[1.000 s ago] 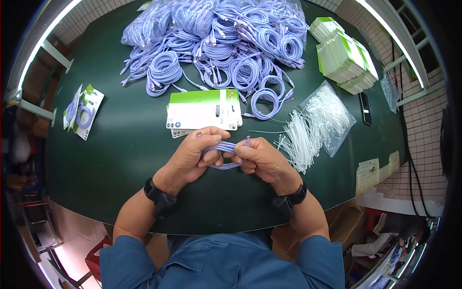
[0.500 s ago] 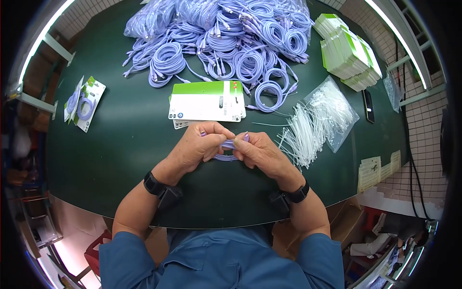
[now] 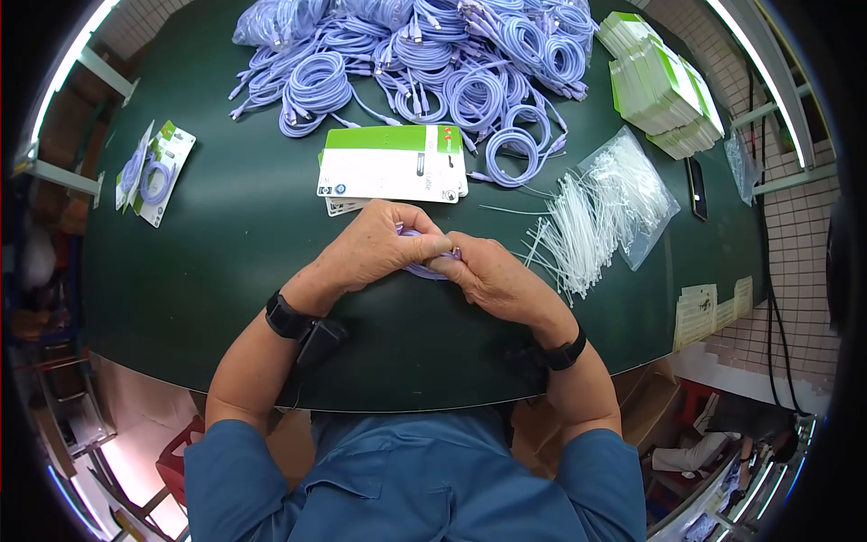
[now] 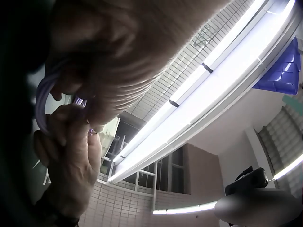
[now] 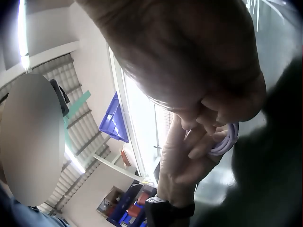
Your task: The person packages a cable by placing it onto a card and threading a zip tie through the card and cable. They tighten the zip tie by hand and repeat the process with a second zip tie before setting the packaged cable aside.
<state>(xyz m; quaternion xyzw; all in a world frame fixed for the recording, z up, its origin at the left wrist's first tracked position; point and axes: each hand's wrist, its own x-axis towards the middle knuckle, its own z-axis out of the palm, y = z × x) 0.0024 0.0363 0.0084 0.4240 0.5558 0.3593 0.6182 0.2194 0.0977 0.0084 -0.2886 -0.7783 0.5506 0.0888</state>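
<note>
A coiled lilac USB cable (image 3: 423,270) is held between both hands over the near part of the table. The left hand (image 3: 372,242) grips the coil's left side, its thumb laid across toward the right hand's fingertips. On the other side, the right hand (image 3: 501,282) pinches the coil, thumb and fingers close against the left thumb. A metal plug end pokes up beside each hand. In the right wrist view, the coil's loops (image 5: 229,143) stick out past the fingers; the left wrist view shows a loop (image 4: 41,101) curving from the hands. Fingers cover most of the cable.
Green-and-white packaging cards (image 3: 384,172) lie just beyond the hands. White cable ties (image 3: 578,248) spill from a clear bag to the right. A heap of coiled cables (image 3: 479,95) fills the back. Stacked cards (image 3: 664,99), a phone (image 3: 695,190) and carded cables (image 3: 161,181) stand near the sides.
The hands have drawn together around the coil, the left thumb now meeting the right fingertips, so less cable shows. The whole head view has shifted, with the table's things higher in frame.
</note>
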